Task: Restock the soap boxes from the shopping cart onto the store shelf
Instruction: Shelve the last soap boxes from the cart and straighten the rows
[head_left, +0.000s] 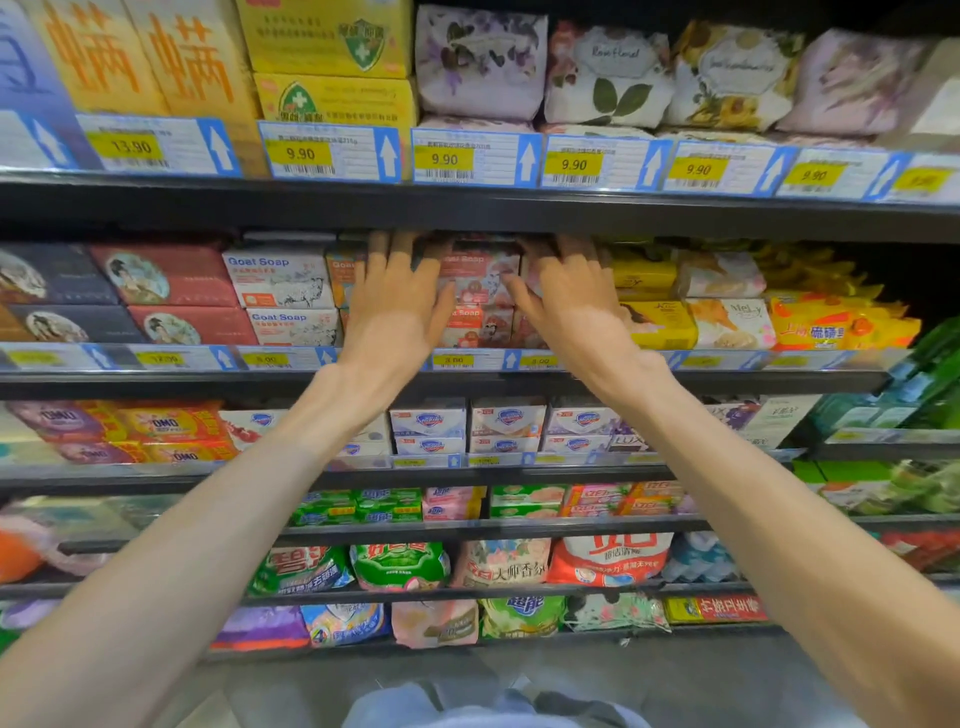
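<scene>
The store shelf (467, 210) fills the view as several dark tiers, each edged with a strip of price tags (301, 153) bearing yellow labels and blue arrows. The top tier carries large yellow cartons (332, 67) on the left and floral soap packets (480, 62) towards the right. Lower tiers hold white boxes with blue shield logos (428, 423) and, further down, bagged detergent (400, 566).

Both bare arms reach up to the second tier. There the pink Goat Soap boxes (480, 293) stand in a stack at least two high, long axis running left to right along the shelf, printed fronts facing outward. To their left sits a similar stack of white Goat Soap boxes (283, 280), lying the same way, and to the right are yellow soap packets (647, 312).

The left hand (397, 299) lies flat against the left side of the pink stack, its fingers (402, 249) straight and spread, tips up under the shelf above, the thumb across the box fronts. The right hand (569, 296) mirrors it on the right side of the stack, fingers extended and loosely splayed, the thumb touching the upper box. Neither hand curls round a box; both press with open palms.
</scene>
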